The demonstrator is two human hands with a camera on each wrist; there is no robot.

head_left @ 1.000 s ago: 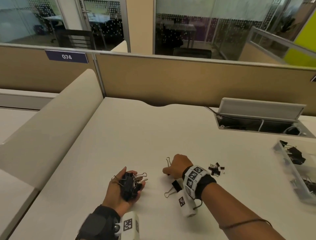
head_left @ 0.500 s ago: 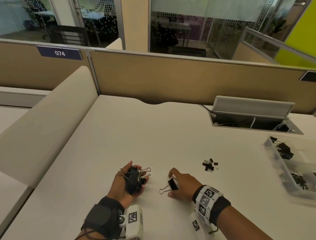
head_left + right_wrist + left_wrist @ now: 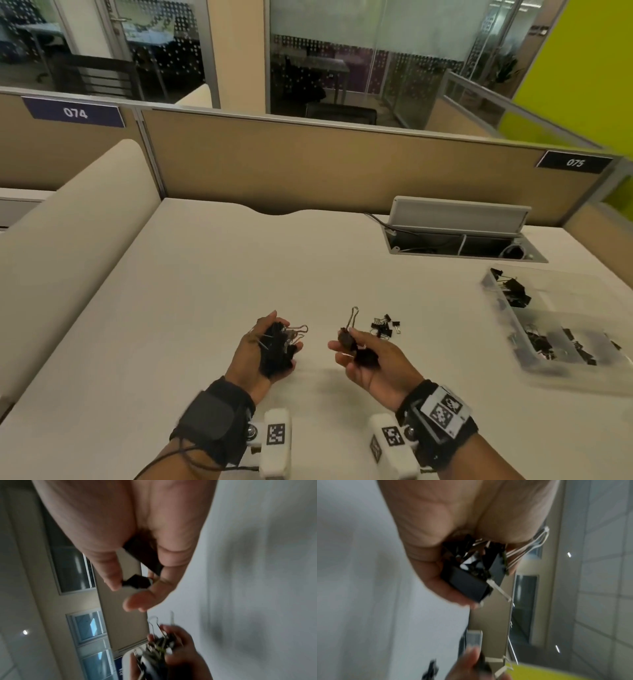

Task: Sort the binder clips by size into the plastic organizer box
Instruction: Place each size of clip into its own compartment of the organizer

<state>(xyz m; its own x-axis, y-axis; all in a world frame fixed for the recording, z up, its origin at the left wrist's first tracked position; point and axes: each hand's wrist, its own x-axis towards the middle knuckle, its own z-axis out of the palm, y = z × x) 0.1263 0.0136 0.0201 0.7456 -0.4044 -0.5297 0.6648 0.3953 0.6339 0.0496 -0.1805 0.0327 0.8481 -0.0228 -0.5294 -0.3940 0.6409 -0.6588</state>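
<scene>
Both hands palm-up over the tabletop's near edge, each holding binder clips.

Left hand (image 3: 263,353) cups a bundle of large clips (image 3: 277,346); right hand (image 3: 370,363) pinches one clip (image 3: 346,337), another in its palm. Small clips (image 3: 385,326) lie just beyond it; organizer box (image 3: 510,310) at right edge, blurred.

White desk (image 3: 212,291), tan partition panel (image 3: 308,164), open grey cable hatch (image 3: 459,219), blue "074" plate (image 3: 74,112).
</scene>
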